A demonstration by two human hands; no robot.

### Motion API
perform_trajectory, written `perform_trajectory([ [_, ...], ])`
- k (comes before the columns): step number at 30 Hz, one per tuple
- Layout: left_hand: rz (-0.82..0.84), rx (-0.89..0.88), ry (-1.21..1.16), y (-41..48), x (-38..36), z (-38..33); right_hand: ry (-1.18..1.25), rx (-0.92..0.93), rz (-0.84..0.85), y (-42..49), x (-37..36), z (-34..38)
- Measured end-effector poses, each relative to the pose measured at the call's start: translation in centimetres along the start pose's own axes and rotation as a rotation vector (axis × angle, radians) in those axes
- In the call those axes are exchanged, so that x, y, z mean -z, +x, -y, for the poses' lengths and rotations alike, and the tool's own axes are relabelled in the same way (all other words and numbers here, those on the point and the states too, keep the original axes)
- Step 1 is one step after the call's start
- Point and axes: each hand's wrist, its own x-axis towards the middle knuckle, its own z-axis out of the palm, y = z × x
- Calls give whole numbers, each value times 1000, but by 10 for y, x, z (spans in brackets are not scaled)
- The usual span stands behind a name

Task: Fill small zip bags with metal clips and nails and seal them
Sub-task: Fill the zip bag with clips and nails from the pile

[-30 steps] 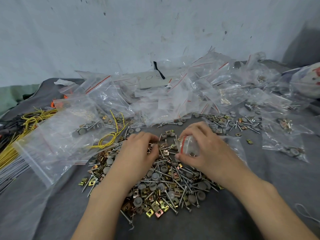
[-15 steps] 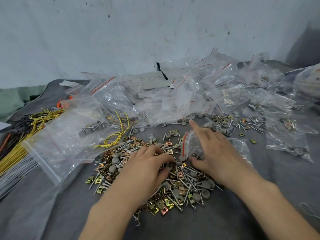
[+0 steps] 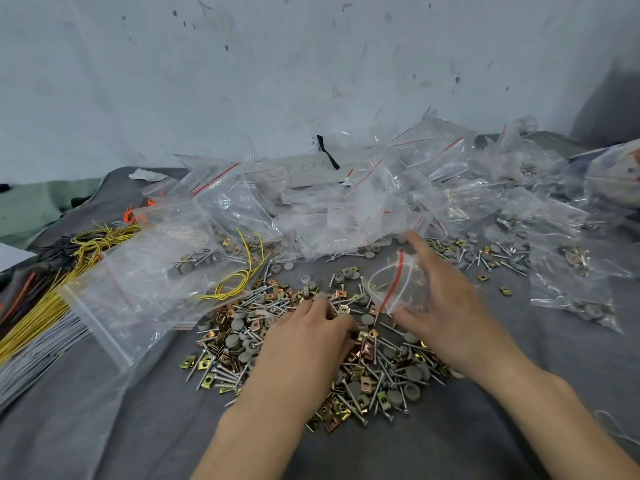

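A loose pile of gold metal clips, nails and grey caps (image 3: 381,372) lies on the grey cloth (image 3: 561,348) in front of me. My left hand (image 3: 304,344) rests on the pile's middle with its fingers curled into the pieces; what they grip is hidden under them. To the right, my right hand (image 3: 446,306) holds a small clear zip bag (image 3: 388,285) with a red seal line, thumb below it and forefinger stretched out above. The bag's mouth gapes toward my left hand, just over the pile's far edge.
A heap of clear zip bags (image 3: 346,209) fills the back against the wall. A large bag (image 3: 138,282) and a yellow wire loop (image 3: 239,278) lie at left, beside bundled yellow and grey wires (image 3: 41,306). Filled bags (image 3: 571,289) sit at right.
My left hand slid back from the pile's far edge to its middle and dug in. My right hand spread out, forefinger extended, and the bag's mouth opened wider.
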Motion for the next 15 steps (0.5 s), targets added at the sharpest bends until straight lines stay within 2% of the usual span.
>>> perform_trajectory([
  [3, -3, -2, 44, 8, -4, -1, -22, 20, -8, -3, 1, -2],
  [6, 3, 9, -38, 10, -5, 3, -85, 24, 1, -5, 1, -7],
  [9, -117, 20, -135, 6, 1, 7, -122, 58, -37, -5, 1, -9],
  [12, -280, 73, -357, 9, 13, 7, -124, 67, -52, -4, 0, -7],
  [15, -334, 159, -620, 14, 21, 4, -118, 47, -47, -4, 0, -3],
])
